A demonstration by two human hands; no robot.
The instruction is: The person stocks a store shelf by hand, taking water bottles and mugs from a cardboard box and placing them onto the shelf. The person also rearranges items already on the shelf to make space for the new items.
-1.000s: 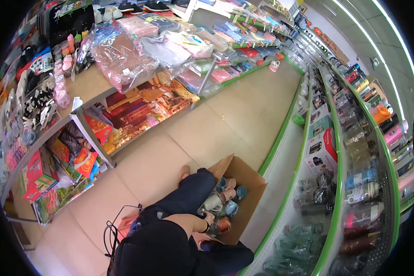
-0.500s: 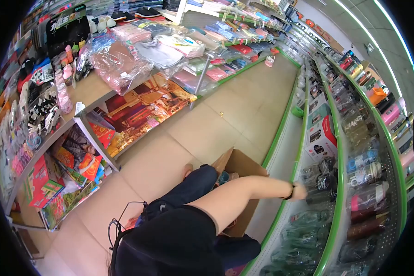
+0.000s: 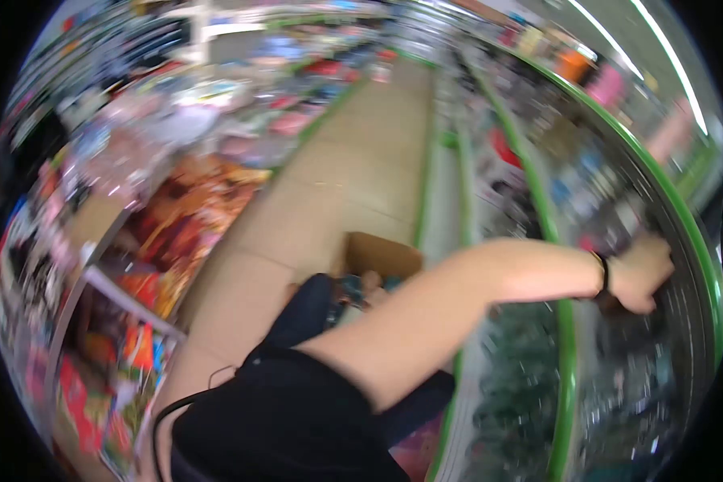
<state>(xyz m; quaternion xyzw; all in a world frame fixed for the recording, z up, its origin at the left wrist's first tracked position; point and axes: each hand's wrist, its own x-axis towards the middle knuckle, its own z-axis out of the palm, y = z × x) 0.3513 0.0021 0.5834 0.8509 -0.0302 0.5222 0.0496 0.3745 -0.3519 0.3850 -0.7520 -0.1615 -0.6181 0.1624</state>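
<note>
Well right of the cardboard box (image 3: 390, 255), the outstretched hand (image 3: 641, 275) is hanging close by shelved wares (image 3: 622, 341), blur hiding its grip; slow, gentle handling is suiting such tight packing.

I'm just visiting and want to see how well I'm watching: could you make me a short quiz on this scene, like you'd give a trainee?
1. What colour edges the shelves beside the cardboard box?
2. True or false: the person's hand is inside the box.
3. What is around the wrist? A: a red glove; B: a dark band; C: a white bandage.

Key: 1. Green. 2. False; it is out over the shelves, away from the box. 3. B.
</note>
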